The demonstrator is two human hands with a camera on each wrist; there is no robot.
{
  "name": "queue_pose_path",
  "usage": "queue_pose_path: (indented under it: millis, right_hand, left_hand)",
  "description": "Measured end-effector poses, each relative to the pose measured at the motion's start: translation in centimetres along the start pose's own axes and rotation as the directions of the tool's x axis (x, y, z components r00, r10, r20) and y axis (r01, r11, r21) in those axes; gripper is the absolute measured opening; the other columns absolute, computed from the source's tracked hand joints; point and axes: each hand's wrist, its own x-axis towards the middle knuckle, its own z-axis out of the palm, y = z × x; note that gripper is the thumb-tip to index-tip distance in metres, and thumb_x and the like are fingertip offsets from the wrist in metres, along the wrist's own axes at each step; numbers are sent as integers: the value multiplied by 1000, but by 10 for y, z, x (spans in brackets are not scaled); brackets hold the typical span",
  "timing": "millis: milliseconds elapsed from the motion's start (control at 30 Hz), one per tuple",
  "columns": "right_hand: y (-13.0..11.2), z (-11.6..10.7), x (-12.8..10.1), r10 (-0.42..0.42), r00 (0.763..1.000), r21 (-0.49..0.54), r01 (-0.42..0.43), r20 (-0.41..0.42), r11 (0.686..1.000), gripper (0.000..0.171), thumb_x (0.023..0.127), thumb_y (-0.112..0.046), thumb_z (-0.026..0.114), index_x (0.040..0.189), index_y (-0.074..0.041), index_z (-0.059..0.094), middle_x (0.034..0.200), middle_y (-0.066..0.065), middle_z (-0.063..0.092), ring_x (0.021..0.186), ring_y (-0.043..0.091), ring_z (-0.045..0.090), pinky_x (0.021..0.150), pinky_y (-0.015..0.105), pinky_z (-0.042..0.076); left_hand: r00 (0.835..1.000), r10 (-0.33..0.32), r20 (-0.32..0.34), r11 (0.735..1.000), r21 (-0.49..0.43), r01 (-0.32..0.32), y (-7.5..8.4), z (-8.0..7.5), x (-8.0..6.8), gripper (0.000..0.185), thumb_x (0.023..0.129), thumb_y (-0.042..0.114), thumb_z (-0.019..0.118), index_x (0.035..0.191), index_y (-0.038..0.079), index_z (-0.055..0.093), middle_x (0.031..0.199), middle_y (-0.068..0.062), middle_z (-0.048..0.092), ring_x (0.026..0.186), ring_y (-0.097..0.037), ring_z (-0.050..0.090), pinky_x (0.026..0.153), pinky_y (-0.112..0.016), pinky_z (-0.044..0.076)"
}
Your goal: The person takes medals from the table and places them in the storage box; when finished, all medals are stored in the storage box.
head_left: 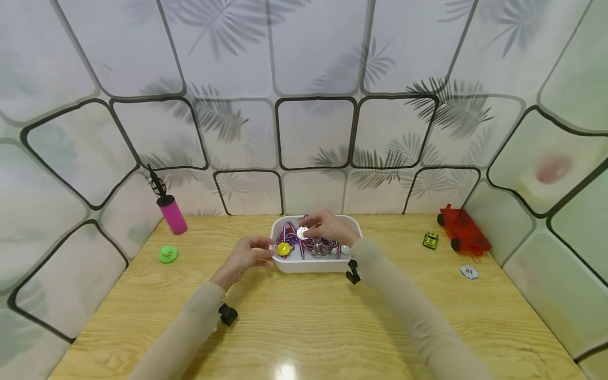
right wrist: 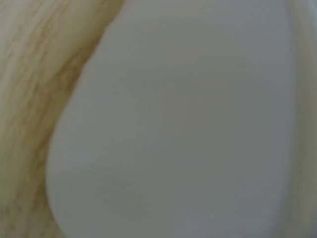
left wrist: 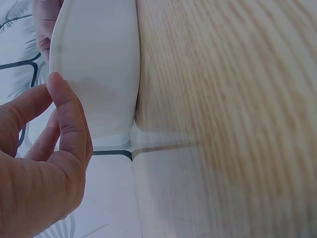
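Observation:
A white plastic tub [head_left: 311, 266] holds a tangle of medals on red, white and blue ribbons. My left hand [head_left: 247, 257] is at its left end, thumb and fingertips pinching the rim; in the left wrist view, the fingers [left wrist: 64, 101] meet at the edge of the tub [left wrist: 99, 64]. Reaching over the tub, my right hand [head_left: 328, 228] pinches a silver medal [head_left: 302, 233] above the pile. A gold medal [head_left: 283, 249] lies at the tub's left, and another silver medal [head_left: 319, 248] near its middle. The tub's outer wall [right wrist: 168, 124] fills the right wrist view.
On the wooden table's left stand a pink hand pump [head_left: 173, 215] and a green duck toy [head_left: 168, 254]. To the right are a small yellow car [head_left: 430, 240], a red toy vehicle [head_left: 463, 230] and a poker chip [head_left: 469, 272]. Patterned curtains surround the table.

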Motion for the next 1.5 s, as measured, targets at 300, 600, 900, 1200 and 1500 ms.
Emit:
queue_pose_path:
  millis: [300, 600, 900, 1200, 1500]
  right_hand:
    - [10, 11, -1, 54, 998, 104, -58, 41, 993, 33, 90, 5, 62, 123, 8, 63, 117, 22, 67, 76, 10, 66, 75, 29, 60]
    - [16, 19, -3, 37, 999, -49, -38, -17, 998, 24, 88, -1, 67, 112, 0, 70, 99, 13, 71, 58, 9, 56, 55, 23, 53]
    - [22, 29, -4, -40, 995, -108, 29, -95, 994, 16, 89, -10, 71, 103, -4, 75, 92, 5, 75, 79, 8, 65, 73, 22, 54]
    - [22, 34, -2, -18, 996, -96, 10, -85, 995, 14, 87, -10, 73, 100, -5, 75, 87, 6, 74, 73, 7, 62, 68, 22, 52]
    - [21, 34, -1, -3, 999, -145, -5, -54, 989, 17, 87, -8, 72, 104, -3, 74, 92, 9, 75, 75, 7, 63, 69, 21, 52]
  left_hand:
    - [1000, 0, -1, 1000, 0, 0, 2, 2, 1, 38, 89, -1, 66, 126, -9, 58, 106, -12, 63, 80, -16, 67, 73, -32, 60]
    - [999, 39, 12, 999, -17, -39, 1, 3, 5, 40, 88, -2, 66, 126, -11, 57, 102, -12, 62, 80, -16, 66, 70, -27, 60]
    - [1000, 13, -10, 1000, -22, -13, -3, 3, -2, 41, 88, -2, 67, 127, -10, 58, 100, -10, 61, 79, -16, 66, 71, -29, 60]
    - [1000, 4, -20, 999, -35, -4, -3, 2, -2, 41, 88, -3, 67, 127, -10, 58, 98, -9, 60, 78, -15, 66, 69, -28, 60]
    - [1000, 6, -14, 999, -39, -6, 0, 3, -2, 40, 88, -3, 67, 126, -9, 59, 98, -9, 59, 78, -15, 66, 69, -28, 60]
